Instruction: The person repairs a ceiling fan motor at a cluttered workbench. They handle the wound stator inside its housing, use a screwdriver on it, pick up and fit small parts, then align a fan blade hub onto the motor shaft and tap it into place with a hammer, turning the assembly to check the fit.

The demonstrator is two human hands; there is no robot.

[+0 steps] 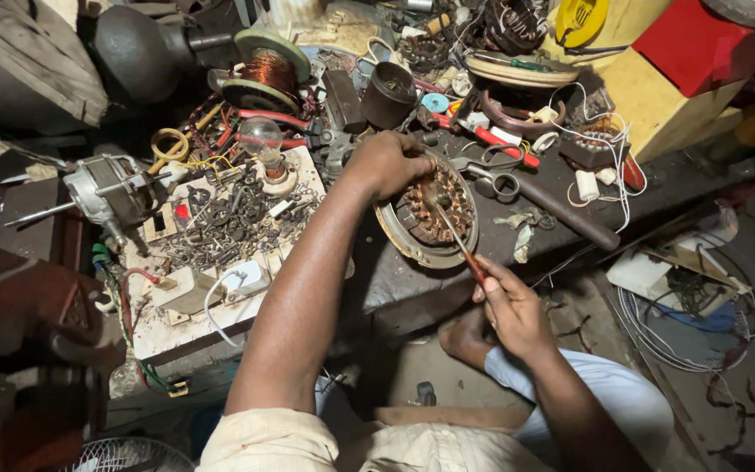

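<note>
Hands at a copper-wound stator [430, 214] on a cluttered workbench [570, 218].
Left hand [391, 162] grips the stator's rim; right hand [509, 306] pinches a thin red-handled tool [456, 236]; yellow and red boxes [657, 79] stand far right.

Free room: bare tabletop [447, 275] strip before my stator [427, 210].
Obstacles: scissors [491, 179] right, screw pile [229, 218] left.

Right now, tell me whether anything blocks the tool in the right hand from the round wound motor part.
Nothing visible does. The right hand holds a thin tool whose tip already reaches the stator, which the left hand steadies at its upper left edge.
</note>
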